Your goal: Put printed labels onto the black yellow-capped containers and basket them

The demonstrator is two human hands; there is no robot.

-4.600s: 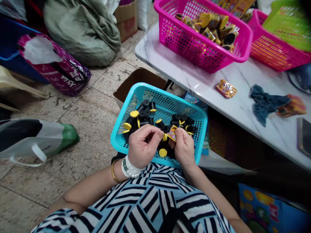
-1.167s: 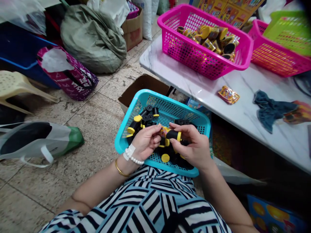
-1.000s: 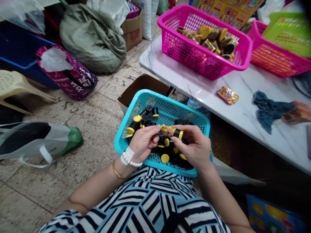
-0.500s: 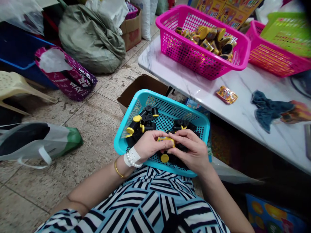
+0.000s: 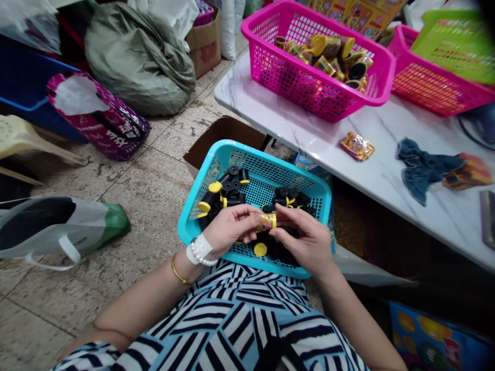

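A turquoise basket [image 5: 216, 165] rests on my lap and holds several black spools with yellow caps [image 5: 226, 188]. Over its near half, my left hand [image 5: 228, 232] is closed round a small spool wrapped in a yellow printed label [image 5: 266, 221]. My right hand [image 5: 305, 242] pinches the same spool from the right, its fingers pressing on the yellow cap end. A loose yellow cap [image 5: 260, 249] lies in the basket just below the hands.
A marble table [image 5: 309, 134] stands at the right with a pink basket [image 5: 309, 87] of labelled spools, a second pink basket [image 5: 433, 82], a green basket [image 5: 456, 46], a label packet [image 5: 358, 145] and a blue cloth [image 5: 421, 167]. A cardboard box [image 5: 220, 134], bags and a plastic chair [image 5: 23, 144] crowd the tiled floor.
The hands drew together and lower over the basket. The label, which stood out beside the black spool a second ago, now sits wrapped round it, and only its short yellow end shows.
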